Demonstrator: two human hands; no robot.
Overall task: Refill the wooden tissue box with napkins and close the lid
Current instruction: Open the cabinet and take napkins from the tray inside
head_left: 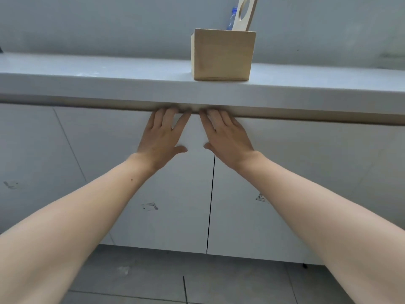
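White countertop [131,69] under wooden box [222,54]

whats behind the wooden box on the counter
Behind the wooden tissue box a wooden lid with a round hole stands tilted, beside something blue, perhaps a bottle. The box hides their lower parts.

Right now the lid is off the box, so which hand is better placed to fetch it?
Probably the right hand: the lid leans behind the wooden box, at its right corner, more directly above that hand. The left hand sits further left. Both rest open against the cabinet doors.
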